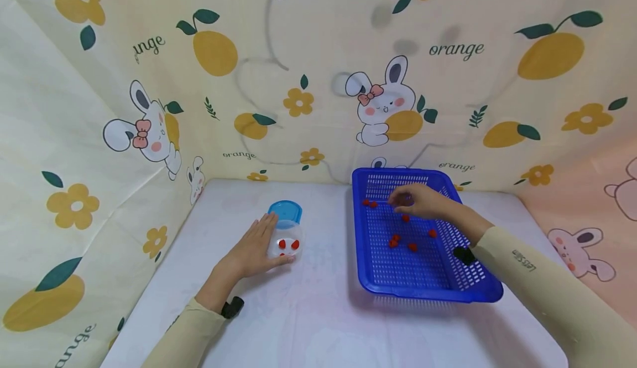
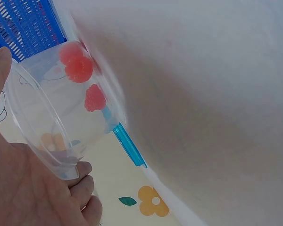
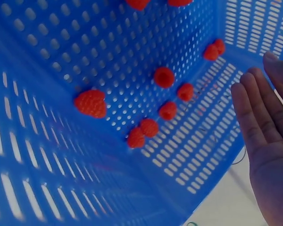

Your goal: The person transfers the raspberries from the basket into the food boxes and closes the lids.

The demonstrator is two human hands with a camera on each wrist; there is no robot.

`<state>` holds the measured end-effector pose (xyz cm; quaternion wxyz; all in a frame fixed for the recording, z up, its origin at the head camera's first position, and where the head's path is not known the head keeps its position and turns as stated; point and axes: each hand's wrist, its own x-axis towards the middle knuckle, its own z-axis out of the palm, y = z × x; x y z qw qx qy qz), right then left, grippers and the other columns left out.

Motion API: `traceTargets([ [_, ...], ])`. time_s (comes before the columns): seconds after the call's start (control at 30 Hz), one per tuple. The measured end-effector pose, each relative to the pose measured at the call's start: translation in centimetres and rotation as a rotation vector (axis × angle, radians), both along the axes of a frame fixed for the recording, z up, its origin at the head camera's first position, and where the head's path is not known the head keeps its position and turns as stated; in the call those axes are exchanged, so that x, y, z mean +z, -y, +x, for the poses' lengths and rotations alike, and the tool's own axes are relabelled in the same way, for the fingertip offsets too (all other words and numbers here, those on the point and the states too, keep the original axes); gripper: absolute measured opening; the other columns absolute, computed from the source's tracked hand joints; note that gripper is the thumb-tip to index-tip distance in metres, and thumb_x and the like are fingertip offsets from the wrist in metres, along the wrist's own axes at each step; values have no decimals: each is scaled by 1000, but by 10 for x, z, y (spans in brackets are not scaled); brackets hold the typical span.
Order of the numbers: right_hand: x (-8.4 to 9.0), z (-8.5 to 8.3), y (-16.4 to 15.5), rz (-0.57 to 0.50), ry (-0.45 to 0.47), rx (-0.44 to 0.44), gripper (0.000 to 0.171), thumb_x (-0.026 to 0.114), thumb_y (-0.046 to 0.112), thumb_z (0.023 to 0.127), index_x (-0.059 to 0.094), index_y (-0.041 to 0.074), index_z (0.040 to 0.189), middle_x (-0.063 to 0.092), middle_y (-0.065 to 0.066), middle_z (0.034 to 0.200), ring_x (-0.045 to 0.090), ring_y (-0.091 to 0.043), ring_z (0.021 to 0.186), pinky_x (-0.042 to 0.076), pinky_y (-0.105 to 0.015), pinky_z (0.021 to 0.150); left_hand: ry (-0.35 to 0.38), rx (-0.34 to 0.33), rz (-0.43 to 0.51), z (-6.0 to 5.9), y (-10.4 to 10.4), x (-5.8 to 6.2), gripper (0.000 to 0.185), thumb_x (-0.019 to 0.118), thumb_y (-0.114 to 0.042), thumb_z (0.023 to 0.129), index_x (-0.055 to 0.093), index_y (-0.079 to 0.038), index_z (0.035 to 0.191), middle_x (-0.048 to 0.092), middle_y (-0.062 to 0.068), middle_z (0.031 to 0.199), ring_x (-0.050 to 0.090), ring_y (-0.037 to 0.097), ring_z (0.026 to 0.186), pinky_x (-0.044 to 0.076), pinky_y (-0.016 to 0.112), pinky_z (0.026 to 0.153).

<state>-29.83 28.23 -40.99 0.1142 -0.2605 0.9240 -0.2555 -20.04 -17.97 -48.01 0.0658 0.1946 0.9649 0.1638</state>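
Observation:
A clear plastic container [image 1: 287, 237] with a blue lid [image 1: 285, 211] stands on the white table and has a few red raspberries [image 1: 288, 244] in it. My left hand [image 1: 251, 252] grips its left side. In the left wrist view the thumb and curled fingers of that hand [image 2: 19, 188] wrap the container [image 2: 52, 108], with the berries [image 2: 78, 68] showing through the wall. A blue perforated basket [image 1: 423, 293] to the right holds several loose raspberries [image 1: 405, 218]. My right hand [image 1: 418, 201] hovers over its far half. In the right wrist view that hand [image 3: 269, 136] has straight fingers and holds nothing beside the berries [image 3: 163, 76].
Patterned fabric walls [image 1: 318, 97] close in the white table [image 1: 308, 312] at the back, left and right. Bare tabletop lies between the container and the basket. A black device sits on each wrist [image 1: 232, 306], [image 1: 464, 254].

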Motion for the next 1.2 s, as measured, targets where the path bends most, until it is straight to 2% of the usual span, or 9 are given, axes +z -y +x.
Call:
traceTargets([
  [0.43, -12, -8, -10, 78, 32, -32, 23, 73, 2, 100, 74, 1, 123, 74, -19, 121, 70, -28, 108, 61, -50, 98, -9, -1, -4, 1, 1, -2, 123, 70, -74, 91, 15, 1, 171, 18, 18, 178, 13, 37, 166, 12, 53, 134],
  [0.7, -18, -11, -12, 142, 63, -72, 24, 74, 3, 100, 73, 1, 124, 73, -20, 122, 70, -31, 108, 62, -50, 98, -14, -7, -4, 0, 1, -2, 122, 69, -74, 91, 15, 2, 170, 17, 18, 178, 13, 37, 166, 11, 53, 134],
  [1.0, -16, -14, -15, 181, 73, -84, 21, 72, -1, 99, 73, -3, 120, 74, -21, 115, 70, -30, 104, 61, -51, 96, -9, -22, 9, 1, 1, 1, 120, 70, -71, 93, 15, 4, 170, 18, 20, 178, 13, 39, 166, 11, 54, 134],
  [1.2, -20, -15, -20, 170, 72, -76, 19, 73, -3, 97, 74, -2, 116, 73, -15, 107, 69, -28, 99, 61, -49, 92, -7, -19, -3, 1, 1, 1, 121, 68, -72, 93, 13, 3, 170, 16, 19, 178, 11, 37, 166, 10, 52, 134],
])
